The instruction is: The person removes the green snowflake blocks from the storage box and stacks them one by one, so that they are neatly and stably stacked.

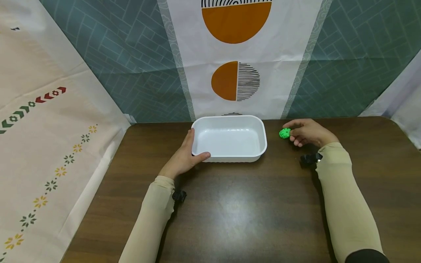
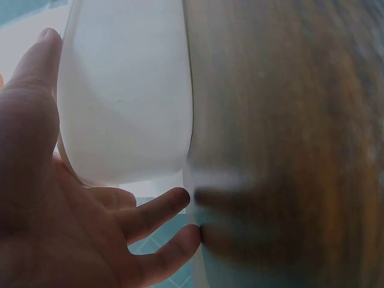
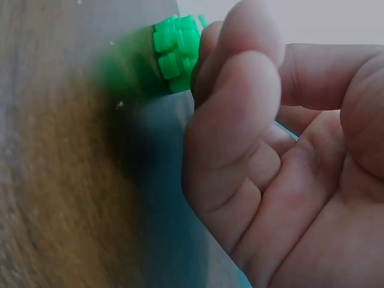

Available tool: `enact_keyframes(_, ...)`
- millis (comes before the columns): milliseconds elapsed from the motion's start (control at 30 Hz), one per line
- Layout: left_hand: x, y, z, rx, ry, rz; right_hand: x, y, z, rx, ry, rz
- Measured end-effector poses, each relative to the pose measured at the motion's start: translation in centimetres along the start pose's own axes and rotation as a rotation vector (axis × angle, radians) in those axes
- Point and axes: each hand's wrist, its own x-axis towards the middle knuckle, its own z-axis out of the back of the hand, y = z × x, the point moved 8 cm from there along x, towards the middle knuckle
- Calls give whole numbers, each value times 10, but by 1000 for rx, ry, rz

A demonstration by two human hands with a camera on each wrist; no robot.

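Observation:
A white rectangular plastic tub point(image 1: 230, 159) with a rounded rim stands at the far edge of the table, its inside bare. My left hand point(image 1: 182, 157) rests against its left front corner. The thumb lies over the front rim, and the fingers stretch along the left end. In the left wrist view the lower fingers point(image 2: 157, 215) are spread loosely below the tub wall. To the right of the tub, my right hand point(image 1: 308, 133) pinches a small bright green knobby ball point(image 1: 284, 133) by its fingertips, close over the table. Block-like knobs on the ball point(image 3: 179, 51) show in the right wrist view.
The dark brown wooden table point(image 1: 236, 212) reaches to a patterned cloth point(image 1: 131, 65) hanging right behind the tub. A cream printed cloth point(image 1: 49, 146) borders the left side, and a white cloth point(image 1: 408, 95) hangs at the right. Each wrist wears a small black camera point(image 1: 179, 196).

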Motion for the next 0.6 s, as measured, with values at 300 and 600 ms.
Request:
enact_keyframes(300,1,-1,1,-9,-3,-12,2,-1,-1,8,3,-7)
enact_keyframes(600,1,0,-1,-12,3,-14,3,-2,1,-21,-16,-5)
